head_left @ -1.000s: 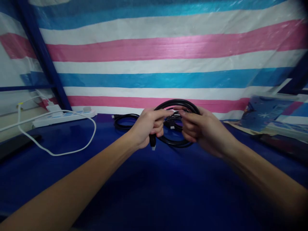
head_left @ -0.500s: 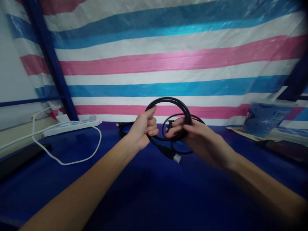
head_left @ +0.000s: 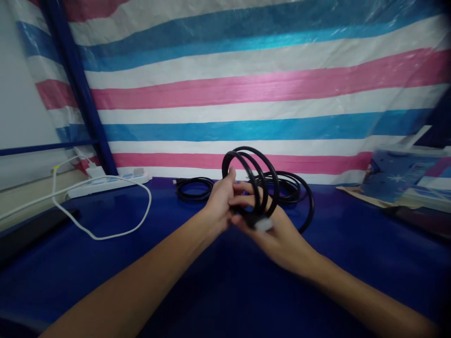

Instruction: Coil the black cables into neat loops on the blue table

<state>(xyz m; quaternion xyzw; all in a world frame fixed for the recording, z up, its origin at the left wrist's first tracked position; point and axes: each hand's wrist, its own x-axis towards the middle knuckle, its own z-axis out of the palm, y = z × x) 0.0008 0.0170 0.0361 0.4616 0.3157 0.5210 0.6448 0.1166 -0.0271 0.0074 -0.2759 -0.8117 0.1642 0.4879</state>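
A black cable is looped into several coils above the blue tabletop. My left hand is closed on the left side of the coils, its thumb pointing up. My right hand meets it from the right, its fingers curled in among the loops and round the cable near its end. The cable's pale plug shows blurred by the right thumb. A length of cable trails from the coils down to the right. Behind my hands lie a small coiled black cable and more black cable loops.
At the left, a white power strip holds a plug, and a white cord loops over the tabletop. A dark flat object lies nearby. A blue patterned bag and another dark object are at the right. A striped sheet hangs behind.
My right hand has moved left and down to meet my left hand. The coils have spread into separate loops, and the hanging plug is now by my right thumb.
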